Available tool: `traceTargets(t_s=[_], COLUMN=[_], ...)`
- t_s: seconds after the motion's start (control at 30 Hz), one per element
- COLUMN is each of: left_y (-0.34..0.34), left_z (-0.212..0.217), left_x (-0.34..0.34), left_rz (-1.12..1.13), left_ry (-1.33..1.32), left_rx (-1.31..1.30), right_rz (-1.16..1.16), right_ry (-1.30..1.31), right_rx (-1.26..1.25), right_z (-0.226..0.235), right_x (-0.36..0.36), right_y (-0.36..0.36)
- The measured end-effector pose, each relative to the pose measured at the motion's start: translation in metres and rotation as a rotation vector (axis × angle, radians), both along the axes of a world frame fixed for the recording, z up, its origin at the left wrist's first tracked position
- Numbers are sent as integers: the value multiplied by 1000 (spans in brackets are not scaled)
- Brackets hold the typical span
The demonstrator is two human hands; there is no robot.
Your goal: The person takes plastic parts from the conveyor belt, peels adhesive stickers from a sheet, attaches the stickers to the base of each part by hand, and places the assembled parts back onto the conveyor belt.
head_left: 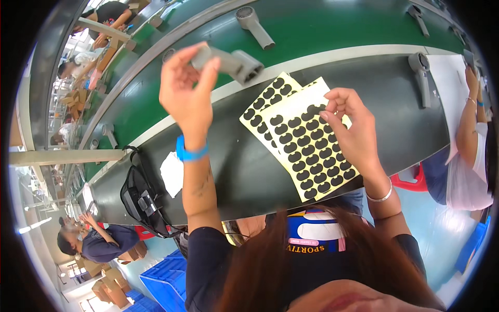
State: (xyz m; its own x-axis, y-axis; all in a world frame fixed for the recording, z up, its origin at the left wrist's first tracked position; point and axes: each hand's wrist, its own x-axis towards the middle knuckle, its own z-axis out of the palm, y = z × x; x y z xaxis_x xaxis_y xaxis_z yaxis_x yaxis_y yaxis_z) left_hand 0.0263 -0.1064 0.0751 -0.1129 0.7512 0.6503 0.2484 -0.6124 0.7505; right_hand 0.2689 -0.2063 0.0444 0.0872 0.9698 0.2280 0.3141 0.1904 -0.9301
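Observation:
My left hand [188, 86] is closed round the handle of a grey handheld fan or dryer [248, 68], raised above the far edge of the black worktop; its short tubular head points right, with an open dark end. Under my right hand [353, 127] lies a pale yellow sheet of black stickers [306, 156], rounded with notched sides. Thumb and forefinger pinch at the sheet's upper rows, against a black sticker [315, 109] that appears partly lifted. Beneath that sheet, a second sticker sheet [254, 115] sticks out to the left.
Beyond the worktop [228, 171] runs a green conveyor [322, 31] bearing similar grey devices [253, 26]. Another grey device [420, 78] lies at the right. A black bag [140, 195] and white tissue [172, 174] lie left. Co-workers sit on both sides; a blue crate [163, 278] stands below.

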Motion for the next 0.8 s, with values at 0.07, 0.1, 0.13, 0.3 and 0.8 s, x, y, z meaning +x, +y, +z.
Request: traceTargets(t_s=[0.07,0.1,0.13,0.3,0.8], left_y=[-38,-53,-67,-83,-100], left_z=[4,3,-2,-25,-32], left_x=[15,21,22,49,72], left_rz=[-93,-139,-160,-284,-408], left_ry=[92,107,145,355,385], left_rx=[80,82,63,172,141], right_rz=[13,11,29,-22,30], right_ry=[24,23,-44,-32,-186], right_rx=[-24,-28,2,164,470], right_z=[2,5,11,17,14], right_x=[5,6,7,5,9], right_y=[-8,-12,-16,-33,-57])
